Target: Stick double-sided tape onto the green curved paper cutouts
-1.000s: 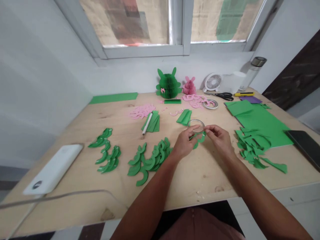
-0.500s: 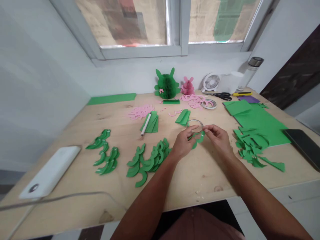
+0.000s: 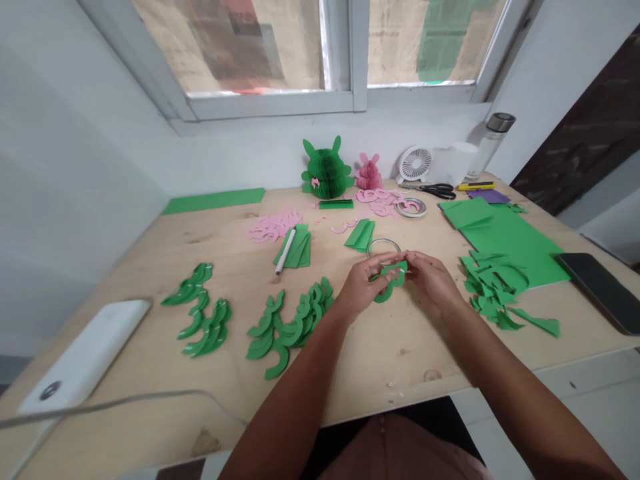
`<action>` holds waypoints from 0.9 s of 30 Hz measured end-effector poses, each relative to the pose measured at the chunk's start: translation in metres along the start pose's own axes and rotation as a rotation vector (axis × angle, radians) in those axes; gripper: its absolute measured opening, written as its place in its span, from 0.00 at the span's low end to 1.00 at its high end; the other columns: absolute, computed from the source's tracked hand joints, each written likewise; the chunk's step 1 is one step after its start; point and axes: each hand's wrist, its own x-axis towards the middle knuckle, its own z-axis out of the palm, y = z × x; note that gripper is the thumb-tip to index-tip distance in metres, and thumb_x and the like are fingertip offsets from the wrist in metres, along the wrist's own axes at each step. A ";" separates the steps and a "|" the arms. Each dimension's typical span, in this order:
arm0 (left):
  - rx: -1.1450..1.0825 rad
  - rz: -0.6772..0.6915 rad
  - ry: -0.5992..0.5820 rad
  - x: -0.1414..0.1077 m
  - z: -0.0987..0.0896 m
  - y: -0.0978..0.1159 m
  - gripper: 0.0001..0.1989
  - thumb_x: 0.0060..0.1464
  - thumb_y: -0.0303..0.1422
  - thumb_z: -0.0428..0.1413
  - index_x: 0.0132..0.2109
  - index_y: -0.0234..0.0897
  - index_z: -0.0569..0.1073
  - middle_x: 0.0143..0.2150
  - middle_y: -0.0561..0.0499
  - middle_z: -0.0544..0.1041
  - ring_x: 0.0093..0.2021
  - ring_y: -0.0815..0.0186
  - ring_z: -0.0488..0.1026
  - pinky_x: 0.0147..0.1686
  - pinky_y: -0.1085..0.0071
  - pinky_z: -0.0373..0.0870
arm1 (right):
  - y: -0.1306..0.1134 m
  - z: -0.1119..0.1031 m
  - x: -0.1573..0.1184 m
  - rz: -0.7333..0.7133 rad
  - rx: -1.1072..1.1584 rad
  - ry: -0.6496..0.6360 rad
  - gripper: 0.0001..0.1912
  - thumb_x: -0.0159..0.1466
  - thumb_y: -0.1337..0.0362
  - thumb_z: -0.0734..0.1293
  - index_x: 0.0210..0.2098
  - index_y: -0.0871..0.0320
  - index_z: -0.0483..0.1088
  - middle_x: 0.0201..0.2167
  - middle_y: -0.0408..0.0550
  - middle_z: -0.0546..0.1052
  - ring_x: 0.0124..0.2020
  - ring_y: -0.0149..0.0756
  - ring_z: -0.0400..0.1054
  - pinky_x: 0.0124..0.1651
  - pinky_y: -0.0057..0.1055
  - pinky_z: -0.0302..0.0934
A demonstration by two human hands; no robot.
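A curved green paper cutout (image 3: 383,295) with a small whitish strip near its right end is held just above the table. My left hand (image 3: 364,283) grips it from the left, its thumb lying across the front. At the right end the fingers of my right hand (image 3: 431,279) are closed on the paper's edge, partly hidden. A thin ring of tape (image 3: 383,241) shows right behind my fingertips; whether they touch it I cannot tell. Left of my hands lie a heap of green curved cutouts (image 3: 306,313) and another group with whitish strips (image 3: 216,327).
Green paper scraps (image 3: 493,287), green sheets (image 3: 525,243) and a dark phone (image 3: 600,287) lie on the right. A pen (image 3: 285,252) rests on folded green paper. Along the wall stand green (image 3: 327,172) and pink paper figures (image 3: 369,173), a fan (image 3: 415,164) and scissors (image 3: 440,191).
My hands have come closer together, and my left thumb now lies over the green cutout. The tape ring is now behind my fingertips. The view has shifted slightly.
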 end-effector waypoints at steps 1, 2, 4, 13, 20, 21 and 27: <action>-0.012 -0.008 0.009 0.000 0.000 0.000 0.24 0.46 0.35 0.60 0.53 0.35 0.72 0.41 0.45 0.76 0.24 0.75 0.62 0.23 0.76 0.58 | 0.000 0.000 0.000 0.008 0.008 -0.010 0.11 0.52 0.55 0.69 0.29 0.55 0.74 0.28 0.44 0.75 0.29 0.33 0.66 0.31 0.29 0.59; -0.023 -0.013 0.015 0.000 0.000 0.000 0.24 0.46 0.35 0.60 0.52 0.35 0.72 0.40 0.45 0.76 0.24 0.76 0.62 0.23 0.76 0.58 | -0.001 0.000 -0.001 0.015 0.017 -0.016 0.10 0.51 0.55 0.69 0.29 0.55 0.74 0.28 0.44 0.75 0.29 0.33 0.66 0.32 0.29 0.59; -0.037 -0.017 0.014 -0.001 0.000 0.000 0.24 0.46 0.34 0.60 0.52 0.34 0.72 0.39 0.46 0.75 0.24 0.76 0.61 0.23 0.76 0.58 | -0.002 0.000 -0.002 0.027 0.042 -0.026 0.10 0.50 0.57 0.70 0.29 0.56 0.74 0.29 0.44 0.76 0.29 0.32 0.66 0.33 0.29 0.59; -0.106 -0.012 -0.024 -0.002 -0.001 0.001 0.24 0.46 0.33 0.60 0.52 0.35 0.72 0.35 0.48 0.75 0.25 0.75 0.63 0.24 0.76 0.59 | -0.008 0.004 -0.007 0.062 0.100 -0.079 0.11 0.48 0.60 0.72 0.31 0.56 0.75 0.27 0.44 0.77 0.27 0.30 0.67 0.33 0.29 0.59; -0.110 -0.005 -0.028 -0.003 0.001 0.003 0.24 0.45 0.32 0.60 0.52 0.36 0.73 0.37 0.46 0.77 0.28 0.72 0.66 0.25 0.76 0.61 | -0.010 0.005 -0.008 0.079 0.145 -0.142 0.10 0.50 0.59 0.72 0.30 0.56 0.74 0.26 0.43 0.77 0.26 0.31 0.67 0.35 0.30 0.60; -0.106 -0.007 -0.023 -0.004 0.001 0.003 0.24 0.45 0.31 0.60 0.52 0.36 0.73 0.37 0.47 0.77 0.28 0.72 0.66 0.25 0.76 0.61 | -0.010 0.005 -0.008 0.080 0.142 -0.138 0.09 0.50 0.59 0.73 0.29 0.56 0.74 0.25 0.43 0.77 0.26 0.30 0.67 0.34 0.29 0.59; -0.095 -0.009 -0.022 -0.005 0.003 0.004 0.23 0.46 0.31 0.59 0.52 0.36 0.73 0.36 0.47 0.76 0.27 0.72 0.66 0.25 0.76 0.61 | -0.009 0.004 -0.007 0.100 0.178 -0.134 0.09 0.49 0.60 0.73 0.26 0.57 0.73 0.23 0.42 0.75 0.25 0.29 0.66 0.32 0.27 0.58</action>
